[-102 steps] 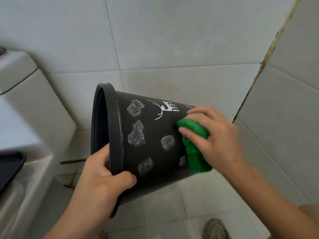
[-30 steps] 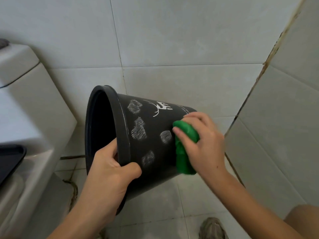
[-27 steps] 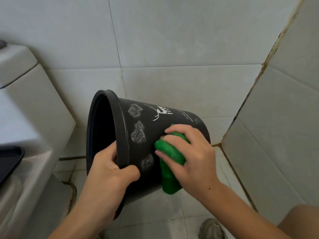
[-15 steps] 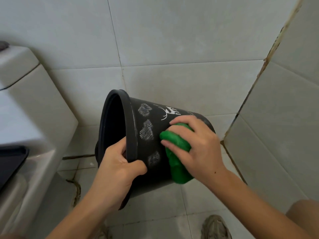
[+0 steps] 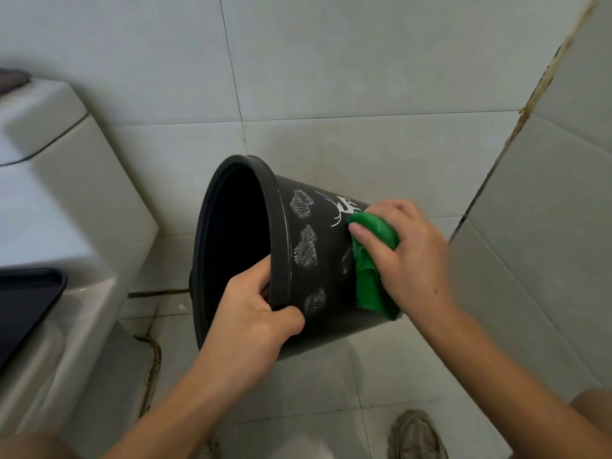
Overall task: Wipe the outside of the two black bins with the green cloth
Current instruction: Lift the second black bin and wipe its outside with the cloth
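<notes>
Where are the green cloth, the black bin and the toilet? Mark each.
green cloth point(image 5: 372, 279), head view, its hanging lower fold
black bin point(image 5: 326, 260), head view, its outer side wall
toilet point(image 5: 79, 207), head view, its tank side

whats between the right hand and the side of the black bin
In the head view, the green cloth lies between the right hand and the wall of the black bin; the hand presses it against the bin.

Black bin with grey scribbled patches and a white line motif (partly covered), bright green cloth, pale grey wall tiles, white toilet
</notes>
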